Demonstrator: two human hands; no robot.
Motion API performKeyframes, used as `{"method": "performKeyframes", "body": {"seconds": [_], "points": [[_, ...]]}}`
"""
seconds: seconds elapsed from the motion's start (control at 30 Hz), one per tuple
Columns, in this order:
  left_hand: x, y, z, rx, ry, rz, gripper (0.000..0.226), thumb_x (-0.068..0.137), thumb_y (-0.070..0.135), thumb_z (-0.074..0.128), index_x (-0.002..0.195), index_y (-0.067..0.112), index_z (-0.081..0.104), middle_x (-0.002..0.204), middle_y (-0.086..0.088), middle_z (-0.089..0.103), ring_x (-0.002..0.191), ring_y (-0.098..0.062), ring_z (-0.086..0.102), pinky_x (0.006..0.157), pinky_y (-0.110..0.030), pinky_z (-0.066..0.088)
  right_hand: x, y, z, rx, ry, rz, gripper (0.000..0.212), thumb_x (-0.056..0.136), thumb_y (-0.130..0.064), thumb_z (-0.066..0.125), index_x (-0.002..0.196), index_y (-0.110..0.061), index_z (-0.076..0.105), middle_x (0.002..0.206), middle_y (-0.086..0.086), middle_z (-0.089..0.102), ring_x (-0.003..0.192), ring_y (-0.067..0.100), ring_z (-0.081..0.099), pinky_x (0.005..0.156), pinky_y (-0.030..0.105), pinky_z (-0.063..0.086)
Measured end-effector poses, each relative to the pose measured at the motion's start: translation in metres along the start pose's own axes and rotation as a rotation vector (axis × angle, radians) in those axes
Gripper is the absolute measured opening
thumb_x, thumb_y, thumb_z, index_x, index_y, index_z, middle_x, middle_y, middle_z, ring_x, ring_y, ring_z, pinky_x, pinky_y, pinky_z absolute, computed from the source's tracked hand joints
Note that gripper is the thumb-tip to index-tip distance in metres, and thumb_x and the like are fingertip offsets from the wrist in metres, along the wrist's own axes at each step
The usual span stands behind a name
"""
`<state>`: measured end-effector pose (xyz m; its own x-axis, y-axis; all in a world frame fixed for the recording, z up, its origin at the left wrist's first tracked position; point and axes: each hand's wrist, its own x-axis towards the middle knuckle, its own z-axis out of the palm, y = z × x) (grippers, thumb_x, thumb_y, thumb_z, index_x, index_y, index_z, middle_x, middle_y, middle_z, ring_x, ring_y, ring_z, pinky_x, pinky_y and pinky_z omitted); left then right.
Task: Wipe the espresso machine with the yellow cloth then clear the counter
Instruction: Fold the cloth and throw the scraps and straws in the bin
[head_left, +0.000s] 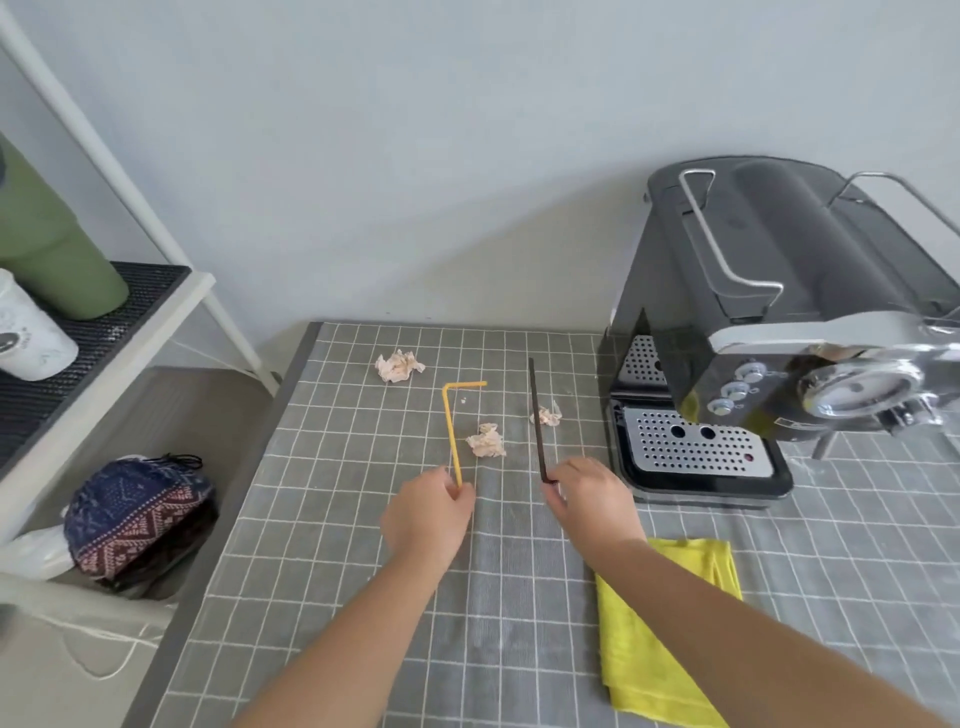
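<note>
folded yellow cloth (654, 649) lies on the grey checked tablecloth (332, 519) under the right forearm (727, 613), near the black-and-steel espresso machine (779, 291). left hand (428, 512) pinches a bent yellow straw (451, 426), right hand (589, 501) a thin black stick (536, 415); crumpled paper wads (487, 441) between.

A single head-worn view looks forward and steeply down, close over the counter (332, 571), from front-left of the machine (779, 291), facing the wall (415, 156) behind it.
</note>
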<state>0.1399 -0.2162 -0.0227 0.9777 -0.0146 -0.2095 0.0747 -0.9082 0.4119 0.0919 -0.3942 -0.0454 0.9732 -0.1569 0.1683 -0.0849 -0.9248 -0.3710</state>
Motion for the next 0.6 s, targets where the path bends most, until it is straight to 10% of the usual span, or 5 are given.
{"method": "performKeyframes", "body": {"seconds": [0.6], "points": [[-0.28, 0.149, 0.114, -0.037, -0.342, 0.558, 0.022, 0.083, 0.044, 0.063, 0.072, 0.027, 0.053, 0.056, 0.011, 0.051, 0.072, -0.014, 0.062, 0.064, -0.026, 0.042, -0.352, 0.169, -0.121, 0.042, 0.303, 0.346, 0.009, 0.073, -0.029, 0.065, 0.075, -0.021, 0.07, 0.073, -0.009, 0.066, 0.065, 0.013, 0.062, 0.063, 0.018, 0.043]]}}
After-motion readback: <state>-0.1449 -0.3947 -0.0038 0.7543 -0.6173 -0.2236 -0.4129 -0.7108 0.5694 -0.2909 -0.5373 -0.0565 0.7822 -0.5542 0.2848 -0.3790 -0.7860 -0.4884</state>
